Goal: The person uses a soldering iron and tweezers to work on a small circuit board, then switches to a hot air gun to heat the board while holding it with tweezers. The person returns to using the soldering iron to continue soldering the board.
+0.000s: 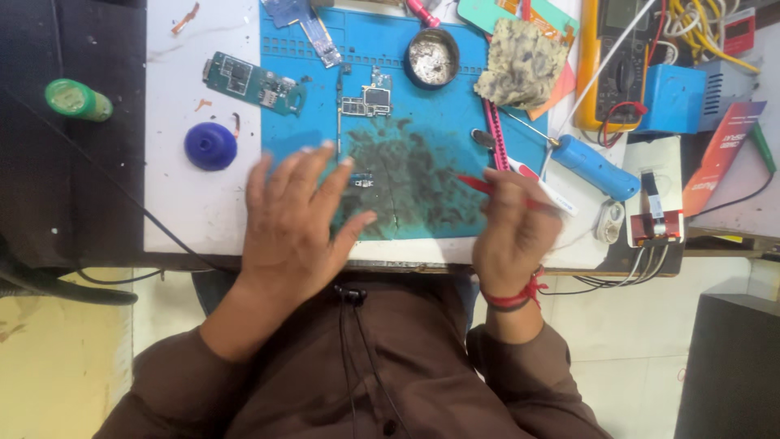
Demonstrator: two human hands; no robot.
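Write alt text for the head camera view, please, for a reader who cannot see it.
Seen from above, a person's left hand lies spread over a stained blue work mat, while the right hand holds a red-tipped tool just above it. Small circuit boards, a round tin and a blue-handled tool lie around them.

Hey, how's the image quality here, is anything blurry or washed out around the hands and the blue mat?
Head view: the left hand is smeared by motion blur at the fingertips; the right hand, holding a red-and-white tool, is slightly soft. The blue mat is evenly lit and fairly sharp. The white tabletop looks bright, nearly washed out.
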